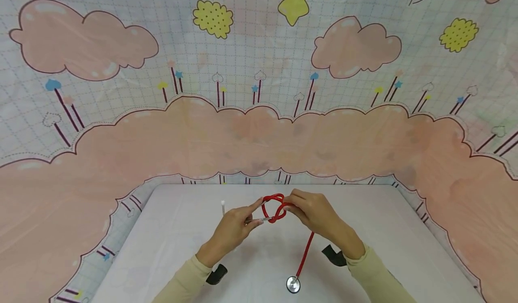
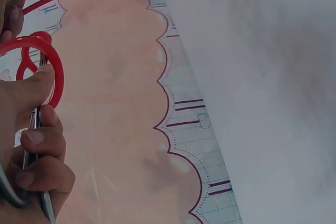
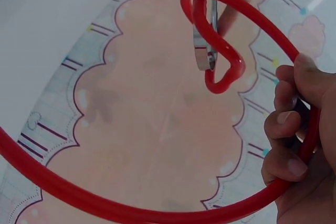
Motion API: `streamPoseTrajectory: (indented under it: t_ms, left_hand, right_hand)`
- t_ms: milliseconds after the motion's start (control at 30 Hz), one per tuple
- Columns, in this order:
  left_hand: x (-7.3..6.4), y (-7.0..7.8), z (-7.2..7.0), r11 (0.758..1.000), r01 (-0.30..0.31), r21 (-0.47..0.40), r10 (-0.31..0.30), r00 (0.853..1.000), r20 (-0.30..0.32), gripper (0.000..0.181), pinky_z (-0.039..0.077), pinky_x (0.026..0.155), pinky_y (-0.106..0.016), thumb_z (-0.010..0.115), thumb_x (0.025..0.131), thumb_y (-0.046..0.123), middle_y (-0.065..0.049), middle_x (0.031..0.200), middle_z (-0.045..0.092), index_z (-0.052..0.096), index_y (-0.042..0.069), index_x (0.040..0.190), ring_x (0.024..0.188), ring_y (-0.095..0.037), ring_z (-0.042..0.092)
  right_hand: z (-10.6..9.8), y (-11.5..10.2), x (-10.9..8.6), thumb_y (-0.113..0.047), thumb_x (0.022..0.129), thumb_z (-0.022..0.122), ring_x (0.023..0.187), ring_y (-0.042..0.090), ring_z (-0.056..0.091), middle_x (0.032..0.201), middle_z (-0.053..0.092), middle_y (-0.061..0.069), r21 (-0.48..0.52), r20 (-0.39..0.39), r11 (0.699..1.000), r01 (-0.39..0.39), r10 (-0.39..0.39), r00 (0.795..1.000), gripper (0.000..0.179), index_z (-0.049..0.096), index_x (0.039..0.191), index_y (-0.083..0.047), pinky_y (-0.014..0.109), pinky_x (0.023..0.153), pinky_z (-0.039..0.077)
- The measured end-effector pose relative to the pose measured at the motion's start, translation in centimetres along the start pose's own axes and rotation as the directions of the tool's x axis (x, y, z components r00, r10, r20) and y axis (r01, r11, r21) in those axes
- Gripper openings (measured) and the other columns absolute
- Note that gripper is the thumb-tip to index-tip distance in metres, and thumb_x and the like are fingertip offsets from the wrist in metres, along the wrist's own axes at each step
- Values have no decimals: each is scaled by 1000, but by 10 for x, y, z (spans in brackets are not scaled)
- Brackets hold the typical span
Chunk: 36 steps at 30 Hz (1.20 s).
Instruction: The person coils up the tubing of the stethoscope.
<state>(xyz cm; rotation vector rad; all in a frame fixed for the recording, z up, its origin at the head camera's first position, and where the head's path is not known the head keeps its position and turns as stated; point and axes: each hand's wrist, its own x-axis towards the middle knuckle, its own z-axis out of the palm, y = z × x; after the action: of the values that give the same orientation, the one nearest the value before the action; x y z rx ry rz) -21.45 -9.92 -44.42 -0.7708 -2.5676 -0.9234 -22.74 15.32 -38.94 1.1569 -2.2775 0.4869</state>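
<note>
A stethoscope with red tubing (image 1: pixel 305 254) is held up over the table between both hands. My left hand (image 1: pixel 229 229) grips its metal ear tubes (image 2: pixel 32 121), thumb and fingers curled round them. One white ear tip (image 1: pixel 223 202) sticks up behind that hand. The red tubing (image 3: pixel 226 51) is looped about the far end of the metal tubes. My right hand (image 1: pixel 317 211) grips the tubing to the right of the loop; in the right wrist view its fingers (image 3: pixel 283 124) curl round the tube. From there the tubing hangs down to the round metal chest piece (image 1: pixel 293 284).
The white table (image 1: pixel 170 213) lies under the hands. Black pieces (image 1: pixel 334 255) show by both wrists. Behind and around the table is a patterned cloth (image 1: pixel 259 141) with pink clouds, stars and a grid.
</note>
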Motion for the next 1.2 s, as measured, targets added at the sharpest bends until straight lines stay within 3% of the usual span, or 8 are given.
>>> streamPoseTrajectory:
  t_ms: [167,467,733,967,1200]
  left_hand:
    - [0,1,0,999,-27,18,27,1000,6,65,42,55,-15,77,84,24,11,66,54,52,19,144,60,-1,42]
    - [2,7,-5,996,-83,29,82,996,18,64,42,56,-14,77,84,23,10,67,54,53,18,143,60,0,42]
    - [1,9,-7,987,-146,62,142,988,63,63,46,62,-14,75,86,25,8,73,62,52,19,144,64,-1,46]
    - [-1,13,-11,982,-183,53,177,979,96,63,50,66,-15,74,87,27,7,77,66,51,20,145,66,-1,51]
    - [0,15,-10,960,-273,66,268,960,83,60,49,65,-11,76,85,26,6,77,67,56,15,141,66,0,56]
  right_hand:
    - [-3,3,5,-17,83,78,69,8,66,85,69,-3,-13,9,1000,-1,1,1000,19,73,101,-12,17,67,55]
    - [-5,11,17,-18,81,80,64,7,61,81,67,-2,-31,-25,998,61,-62,998,19,72,97,-10,17,63,53]
    - [-2,14,22,-19,82,78,68,8,63,83,69,-2,28,13,999,45,-45,999,18,73,97,-10,16,65,53]
    - [-1,18,22,-22,85,76,74,9,67,86,71,-3,102,88,993,-51,42,995,18,74,100,-13,19,69,56]
    - [0,18,22,-22,87,74,76,8,63,86,70,-4,152,162,981,-123,98,982,18,75,103,-12,17,68,53]
